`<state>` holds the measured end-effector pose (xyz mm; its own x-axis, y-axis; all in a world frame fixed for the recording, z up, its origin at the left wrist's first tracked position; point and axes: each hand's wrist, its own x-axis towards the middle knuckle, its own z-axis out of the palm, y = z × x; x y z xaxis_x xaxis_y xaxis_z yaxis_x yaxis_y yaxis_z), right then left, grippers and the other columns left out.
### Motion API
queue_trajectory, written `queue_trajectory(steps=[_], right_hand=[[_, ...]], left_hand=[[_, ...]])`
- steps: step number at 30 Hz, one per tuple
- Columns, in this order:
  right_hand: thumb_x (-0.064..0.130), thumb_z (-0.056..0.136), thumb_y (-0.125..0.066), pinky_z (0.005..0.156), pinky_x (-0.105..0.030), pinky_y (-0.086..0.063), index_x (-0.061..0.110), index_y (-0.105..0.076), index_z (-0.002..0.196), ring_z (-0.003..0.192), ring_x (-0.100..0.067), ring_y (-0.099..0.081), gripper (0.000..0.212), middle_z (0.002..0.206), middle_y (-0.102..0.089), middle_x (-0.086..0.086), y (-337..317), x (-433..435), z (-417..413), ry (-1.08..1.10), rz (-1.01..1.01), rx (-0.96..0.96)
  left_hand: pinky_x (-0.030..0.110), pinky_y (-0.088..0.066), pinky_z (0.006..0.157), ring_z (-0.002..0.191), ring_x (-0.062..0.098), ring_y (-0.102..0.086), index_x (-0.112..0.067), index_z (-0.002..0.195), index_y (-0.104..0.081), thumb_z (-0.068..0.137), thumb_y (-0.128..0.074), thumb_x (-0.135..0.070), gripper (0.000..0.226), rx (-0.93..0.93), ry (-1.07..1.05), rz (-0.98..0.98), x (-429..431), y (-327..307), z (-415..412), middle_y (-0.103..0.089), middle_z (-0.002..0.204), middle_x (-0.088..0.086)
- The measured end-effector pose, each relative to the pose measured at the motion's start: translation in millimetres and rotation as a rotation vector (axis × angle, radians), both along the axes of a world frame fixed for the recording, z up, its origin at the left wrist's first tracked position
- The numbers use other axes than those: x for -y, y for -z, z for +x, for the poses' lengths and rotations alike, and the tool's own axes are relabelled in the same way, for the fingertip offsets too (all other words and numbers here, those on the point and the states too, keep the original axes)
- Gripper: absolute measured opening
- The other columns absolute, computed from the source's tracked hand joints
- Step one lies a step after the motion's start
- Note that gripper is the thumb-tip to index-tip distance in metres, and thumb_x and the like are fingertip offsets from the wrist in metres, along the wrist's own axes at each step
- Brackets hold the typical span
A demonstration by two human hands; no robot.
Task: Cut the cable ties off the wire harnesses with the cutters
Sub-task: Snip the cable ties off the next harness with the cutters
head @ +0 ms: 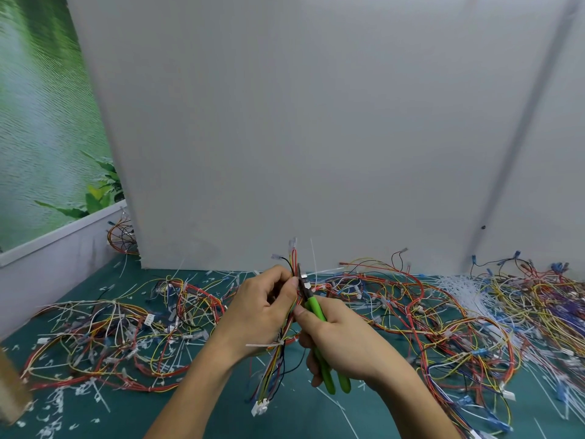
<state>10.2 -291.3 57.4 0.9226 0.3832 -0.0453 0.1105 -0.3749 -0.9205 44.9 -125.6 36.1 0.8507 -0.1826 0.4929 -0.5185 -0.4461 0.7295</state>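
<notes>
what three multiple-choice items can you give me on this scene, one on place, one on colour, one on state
1. Where is the bundle of long white cable ties? A. at the near left edge B. right of the right hand C. on the board
2. What colour are the handles of the cutters? A. red B. green C. black
3. What is the left hand doing? A. lying flat B. gripping a wire harness C. hanging idle

1 B: it lies past the right hand.
2 B: green grips show.
3 B: fingers curl round the wires.
</notes>
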Motion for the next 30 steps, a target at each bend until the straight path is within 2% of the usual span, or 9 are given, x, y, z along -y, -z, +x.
queue_trajectory(steps=[2,5,8,10,13,16,21,25,30], right_hand=[[0.034,0.109,-0.044,0.068,-0.058,-0.061,0.012,-0.044,0.095,0.055,-0.022,-0.059,0.026,0.081,-0.05,-0.008,-0.5,0.0,-0.7,-0.005,-0.009,-0.003],[0.036,0.109,-0.045,0.067,-0.056,-0.062,0.011,-0.044,0.096,0.057,-0.023,-0.06,0.028,0.081,-0.049,-0.009,-0.3,0.7,-0.3,-0.007,-0.026,0.01],[0.034,0.109,-0.044,0.055,-0.044,-0.061,0.014,-0.044,0.092,0.052,-0.021,-0.057,0.026,0.078,-0.05,-0.008,1.5,1.3,1.5,0.004,-0.038,0.031],[0.033,0.109,-0.045,0.045,-0.034,-0.055,0.016,-0.043,0.089,0.048,-0.019,-0.054,0.027,0.074,-0.049,-0.005,2.8,1.8,2.2,0.023,-0.048,0.057],[0.032,0.109,-0.045,0.041,-0.03,-0.051,0.018,-0.044,0.086,0.046,-0.019,-0.053,0.027,0.073,-0.05,-0.004,3.4,3.7,2.7,0.029,-0.053,0.066],[0.032,0.109,-0.045,0.046,-0.035,-0.053,0.018,-0.045,0.087,0.048,-0.022,-0.055,0.026,0.075,-0.052,-0.005,2.9,6.2,3.0,0.017,-0.044,0.049],[0.033,0.108,-0.047,0.051,-0.042,-0.058,0.016,-0.046,0.089,0.048,-0.024,-0.057,0.026,0.077,-0.055,-0.007,2.8,7.2,2.7,0.016,0.003,-0.001],[0.037,0.105,-0.053,0.053,-0.045,-0.06,0.015,-0.047,0.09,0.05,-0.026,-0.064,0.028,0.08,-0.057,-0.01,1.9,7.9,1.0,0.004,0.007,-0.018],[0.038,0.103,-0.056,0.068,-0.061,-0.062,0.01,-0.049,0.096,0.061,-0.032,-0.071,0.031,0.082,-0.058,-0.011,1.9,9.2,2.4,-0.024,-0.033,-0.002]], left_hand=[[0.034,-0.039,0.054,0.055,0.008,-0.043,-0.024,0.077,-0.056,0.103,-0.053,-0.028,0.027,0.005,0.002,0.005,-0.5,1.3,1.0,-0.05,0.06,-0.01],[0.028,-0.039,0.053,0.055,0.005,-0.044,-0.028,0.076,-0.055,0.103,-0.053,-0.028,0.027,0.017,-0.002,0.015,-0.7,2.3,2.2,-0.052,0.06,-0.014],[0.03,-0.038,0.053,0.054,0.007,-0.043,-0.028,0.075,-0.054,0.103,-0.054,-0.027,0.028,0.021,-0.006,0.007,-0.7,2.4,2.6,-0.05,0.059,-0.012],[0.032,-0.038,0.052,0.053,0.008,-0.042,-0.027,0.074,-0.054,0.103,-0.054,-0.027,0.029,0.026,-0.005,-0.004,-0.8,1.4,1.8,-0.049,0.057,-0.009],[0.041,-0.04,0.054,0.053,0.011,-0.043,-0.024,0.075,-0.053,0.102,-0.053,-0.03,0.028,0.041,0.007,-0.005,-0.2,-0.7,-0.1,-0.049,0.058,-0.005],[0.039,-0.039,0.053,0.053,0.01,-0.042,-0.024,0.075,-0.052,0.103,-0.053,-0.026,0.028,0.063,0.011,0.024,0.5,-0.3,-0.1,-0.048,0.057,-0.006],[0.021,-0.036,0.051,0.053,0.007,-0.044,-0.029,0.078,-0.051,0.102,-0.051,-0.031,0.025,0.131,0.009,0.075,-0.3,0.6,0.8,-0.051,0.061,-0.011],[0.017,-0.035,0.053,0.058,0.009,-0.047,-0.032,0.079,-0.05,0.101,-0.048,-0.038,0.023,0.16,-0.01,0.128,-1.9,2.2,2.8,-0.052,0.065,-0.013],[0.016,-0.034,0.052,0.056,0.008,-0.045,-0.03,0.078,-0.05,0.101,-0.049,-0.036,0.023,0.153,-0.003,0.105,-2.2,4.2,5.2,-0.051,0.062,-0.014]])
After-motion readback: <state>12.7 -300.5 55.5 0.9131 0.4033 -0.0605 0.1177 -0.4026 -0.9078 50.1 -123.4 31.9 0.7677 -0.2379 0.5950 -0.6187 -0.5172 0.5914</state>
